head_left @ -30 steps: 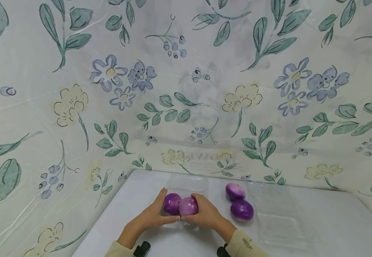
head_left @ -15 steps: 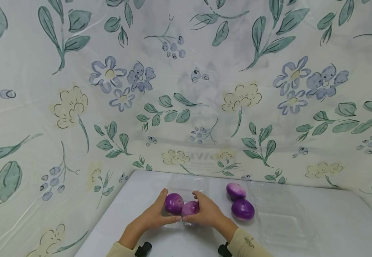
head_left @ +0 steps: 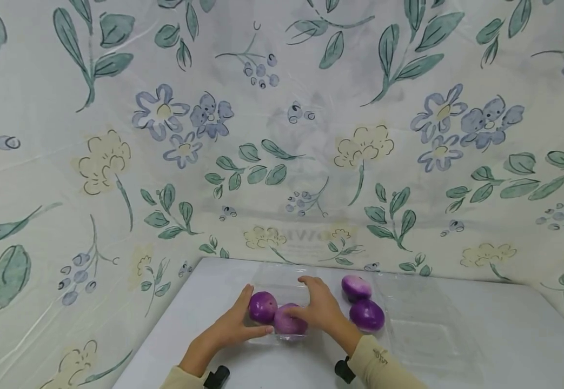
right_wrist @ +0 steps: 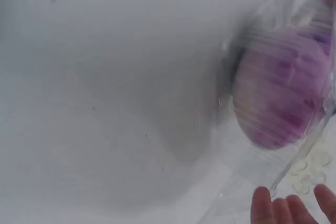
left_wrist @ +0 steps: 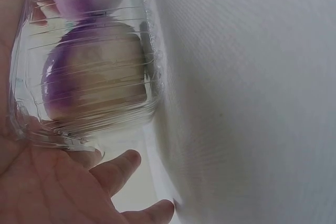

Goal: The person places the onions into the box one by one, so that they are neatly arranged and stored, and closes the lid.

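Two shiny purple onions sit side by side in a clear plastic container, the left onion (head_left: 263, 307) darker and the right onion (head_left: 286, 326) lighter. My left hand (head_left: 230, 327) grips the container (head_left: 285, 276) by its left end, thumb along the front and fingers toward the back. In the left wrist view the ribbed wall (left_wrist: 105, 124) lies against the palm, with an onion (left_wrist: 100, 72) behind it. My right hand (head_left: 324, 309) is spread at the right end, its thumb over the lighter onion. The right wrist view shows straight fingertips (right_wrist: 261, 205) close to the container's edge.
Two more purple onions, one above (head_left: 357, 288) and one below (head_left: 366, 315), lie on the white table (head_left: 515, 324) right of my right hand. Farther right is another clear plastic container (head_left: 425, 329). A floral cloth (head_left: 282, 178) hangs behind the table.
My right hand has loosened from the lighter onion and shifted right, its fingers opening out. That onion now sits lower in the container's right end. My left hand has stayed in place.
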Motion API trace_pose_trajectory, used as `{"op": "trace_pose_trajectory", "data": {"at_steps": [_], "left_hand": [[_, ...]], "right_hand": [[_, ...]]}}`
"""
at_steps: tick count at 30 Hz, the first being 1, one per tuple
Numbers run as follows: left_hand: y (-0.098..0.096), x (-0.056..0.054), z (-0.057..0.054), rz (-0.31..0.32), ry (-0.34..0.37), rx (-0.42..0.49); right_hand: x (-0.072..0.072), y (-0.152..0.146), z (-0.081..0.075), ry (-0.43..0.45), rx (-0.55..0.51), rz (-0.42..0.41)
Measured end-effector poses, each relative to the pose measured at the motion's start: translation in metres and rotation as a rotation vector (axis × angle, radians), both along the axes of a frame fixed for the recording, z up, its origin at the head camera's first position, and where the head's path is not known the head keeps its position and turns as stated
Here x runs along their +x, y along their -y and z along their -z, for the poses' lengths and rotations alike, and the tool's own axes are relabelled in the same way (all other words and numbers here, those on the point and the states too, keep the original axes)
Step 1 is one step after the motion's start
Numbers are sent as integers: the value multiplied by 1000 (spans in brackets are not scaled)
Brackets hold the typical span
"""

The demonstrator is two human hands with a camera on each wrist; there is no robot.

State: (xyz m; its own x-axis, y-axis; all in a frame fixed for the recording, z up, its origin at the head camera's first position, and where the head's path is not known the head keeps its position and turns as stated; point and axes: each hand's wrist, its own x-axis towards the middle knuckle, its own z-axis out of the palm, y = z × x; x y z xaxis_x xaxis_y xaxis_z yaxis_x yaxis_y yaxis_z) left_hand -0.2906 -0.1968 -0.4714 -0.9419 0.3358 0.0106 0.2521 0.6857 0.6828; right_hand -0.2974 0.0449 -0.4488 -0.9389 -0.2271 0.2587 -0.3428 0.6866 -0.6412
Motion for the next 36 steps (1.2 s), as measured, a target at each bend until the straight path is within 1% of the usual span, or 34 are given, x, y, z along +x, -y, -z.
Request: {"op": "trace_pose_trajectory", "data": {"at_steps": [2,7,10,17,19,26,31,36], "left_hand": [[0,0,0,-5,2,1],[1,0,-1,-8,3,0],[3,0,-3,-10,-4,0],[2,-2,-2,-7,0,16],[1,-2,-1,-2,1,20],[1,-1,-3,4,-21,8],[1,-1,-4,5,-28,23],[0,0,-1,6,-12,10]], "right_hand": [[-5,-2,1,4,-60,23],[-20,-9,4,71,-196,106],[-27,-8,5,94,-216,154],[-34,-3,7,127,-242,257],[-35,-3,9,133,-261,271],[-41,-2,11,197,-357,320],[-42,-2,12,231,-401,324],[-39,-4,18,261,-407,322]]}}
